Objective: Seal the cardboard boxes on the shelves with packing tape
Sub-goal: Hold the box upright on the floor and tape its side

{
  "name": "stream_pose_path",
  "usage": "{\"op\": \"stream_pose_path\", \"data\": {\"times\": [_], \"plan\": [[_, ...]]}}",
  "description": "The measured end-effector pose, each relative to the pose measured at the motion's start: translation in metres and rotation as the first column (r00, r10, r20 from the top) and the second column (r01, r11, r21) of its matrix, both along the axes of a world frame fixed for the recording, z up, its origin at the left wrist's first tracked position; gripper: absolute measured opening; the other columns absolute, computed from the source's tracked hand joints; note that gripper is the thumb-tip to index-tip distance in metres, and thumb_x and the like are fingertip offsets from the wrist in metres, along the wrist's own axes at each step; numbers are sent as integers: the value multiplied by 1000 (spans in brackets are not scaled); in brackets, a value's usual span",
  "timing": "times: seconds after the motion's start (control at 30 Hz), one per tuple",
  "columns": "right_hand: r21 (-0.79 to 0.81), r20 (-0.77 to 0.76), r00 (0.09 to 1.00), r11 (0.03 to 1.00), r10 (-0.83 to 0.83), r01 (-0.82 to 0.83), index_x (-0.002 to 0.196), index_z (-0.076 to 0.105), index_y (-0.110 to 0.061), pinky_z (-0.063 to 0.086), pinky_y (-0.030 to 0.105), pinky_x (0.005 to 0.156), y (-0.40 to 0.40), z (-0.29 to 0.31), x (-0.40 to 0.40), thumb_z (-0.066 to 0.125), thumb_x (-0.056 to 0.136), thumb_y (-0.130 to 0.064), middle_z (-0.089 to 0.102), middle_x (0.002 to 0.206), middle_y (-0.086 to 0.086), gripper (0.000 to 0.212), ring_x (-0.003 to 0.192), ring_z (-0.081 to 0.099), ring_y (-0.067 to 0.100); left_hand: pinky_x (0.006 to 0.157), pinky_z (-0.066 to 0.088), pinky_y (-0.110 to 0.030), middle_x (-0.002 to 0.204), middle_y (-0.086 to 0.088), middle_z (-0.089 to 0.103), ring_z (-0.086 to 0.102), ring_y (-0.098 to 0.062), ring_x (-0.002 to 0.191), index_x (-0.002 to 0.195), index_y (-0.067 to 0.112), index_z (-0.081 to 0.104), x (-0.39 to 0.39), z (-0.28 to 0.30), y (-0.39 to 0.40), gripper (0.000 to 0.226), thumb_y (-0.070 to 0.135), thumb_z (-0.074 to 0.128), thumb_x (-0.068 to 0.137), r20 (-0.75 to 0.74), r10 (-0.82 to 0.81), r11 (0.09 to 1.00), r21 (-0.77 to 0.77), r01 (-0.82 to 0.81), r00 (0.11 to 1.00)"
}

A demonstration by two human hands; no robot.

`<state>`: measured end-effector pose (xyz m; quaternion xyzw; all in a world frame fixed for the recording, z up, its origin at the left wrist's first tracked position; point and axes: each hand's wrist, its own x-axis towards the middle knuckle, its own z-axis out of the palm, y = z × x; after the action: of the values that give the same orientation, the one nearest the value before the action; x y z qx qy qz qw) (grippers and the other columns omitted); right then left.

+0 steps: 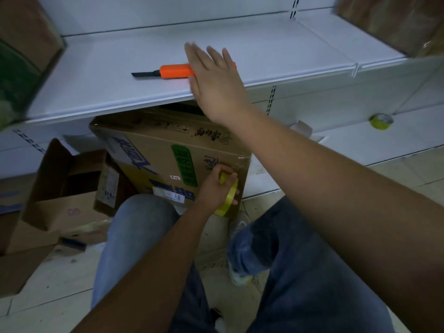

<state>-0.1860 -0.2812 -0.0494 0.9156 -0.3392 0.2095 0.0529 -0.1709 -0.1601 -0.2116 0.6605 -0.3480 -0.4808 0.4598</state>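
Person crouched, blue-jeaned knees (134, 236) nearest the camera over a pale tiled floor (396, 174). Left hand (217, 188) has its fingers curled round a yellow roll of packing tape (228, 193), pressed against the front face of a brown printed cardboard box (168, 152) near its lower right corner; clear tape looks laid over that right edge, can't tell how far it runs. The box stands tilted on the floor, top tucked under the front edge of the white metal shelf (120, 92). Left of it, an open brown cardboard box (67, 188) with flaps up, more flattened cardboard at the left edge. Right hand (211, 75) reaches up over the shelf's front edge, fingers straight and spread, holding nothing, covering the rear end of an orange utility knife with dark blade out (173, 70) lying on the shelf. Second yellow-green tape roll (381, 121) sits on the lower shelf far right
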Motion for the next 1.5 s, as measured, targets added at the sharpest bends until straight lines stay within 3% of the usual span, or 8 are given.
{"op": "stream_pose_path", "data": {"times": [0.13, 0.27, 0.4, 0.57, 0.87, 1.1, 1.37, 1.5], "plan": [[-70, -158, 987, 998, -1, -10, 133, 51, -13, 38, 37, 86, -3, 23, -4, 36, 104, -41, 54, 127, 10, 43, 113, 51, 27, 51, 58, -35, 98, -12, 63, 70, -19, 70, 101, 17, 53, 3, 2, -1, 3, 18, 55, 102, -46, -17, 1000, -13, 16, 999], [-62, 190, 969, 983, -157, 172, 111, 60, -8, 33, 32, 60, 63, -15, -93, 38, 103, -38, 59, 100, 7, 38, 77, 54, 21, 45, 53, -26, 95, -23, 60, 66, -10, 52, 105, 8, 54, 6, 2, 0, 9, 16, 52, 103, -78, -80, 997, -1, 80, 994], [413, -15, 938, 852, -347, 322, 112, 51, -14, 36, 34, 57, 121, -87, -169, 19, 99, -48, 52, 103, 4, 49, 81, 59, 26, 48, 56, -29, 88, -16, 63, 67, -14, 60, 103, 0, 60, 5, 1, 0, 17, 14, 52, 103, -98, -86, 996, -43, 82, 991], [407, -187, 968, 883, -168, 232, 119, 48, -13, 37, 34, 62, 111, -130, -150, 24, 104, -43, 51, 111, 6, 41, 87, 60, 30, 62, 60, -40, 91, -26, 71, 69, -32, 64, 96, 11, 65, 6, -7, 5, 13, 19, 56, 101, -58, -45, 999, -13, 44, 997], [475, -327, 884, 751, -334, 459, 122, 43, -9, 42, 34, 66, 100, -169, -183, 33, 106, -30, 54, 118, 10, 29, 96, 61, 31, 53, 56, -32, 77, -16, 71, 67, -23, 56, 95, 8, 66, 23, -4, 6, 14, 17, 57, 101, -49, -51, 998, 41, 53, 998], [595, 5, 960, 772, -281, 223, 114, 46, -15, 48, 38, 66, 112, -150, -196, 32, 96, -53, 53, 103, 3, 44, 78, 57, 21, 53, 57, -32, 74, -12, 72, 67, -23, 55, 101, 6, 66, 25, -4, 10, 17, 19, 56, 102, -58, -52, 996, 73, 56, 997], [380, 248, 950, 921, -188, 83, 137, 50, -20, 50, 36, 72, 58, -126, -146, 57, 99, -31, 57, 114, 7, 41, 96, 59, 25, 47, 53, -26, 73, -16, 68, 64, -21, 50, 95, 7, 65, 19, 4, 17, 14, 18, 58, 100, -109, 53, 998, -14, -55, 993], [478, 339, 922, 878, -189, 4, 102, 61, -13, 35, 27, 62, 31, -126, -126, 63, 94, -37, 56, 76, -2, 25, 71, 54, 13, 48, 53, -27, 77, -17, 69, 66, -22, 53, 98, 9, 67, 27, 3, 23, 14, 21, 59, 99, -115, 72, 997, -3, -73, 991]]}}
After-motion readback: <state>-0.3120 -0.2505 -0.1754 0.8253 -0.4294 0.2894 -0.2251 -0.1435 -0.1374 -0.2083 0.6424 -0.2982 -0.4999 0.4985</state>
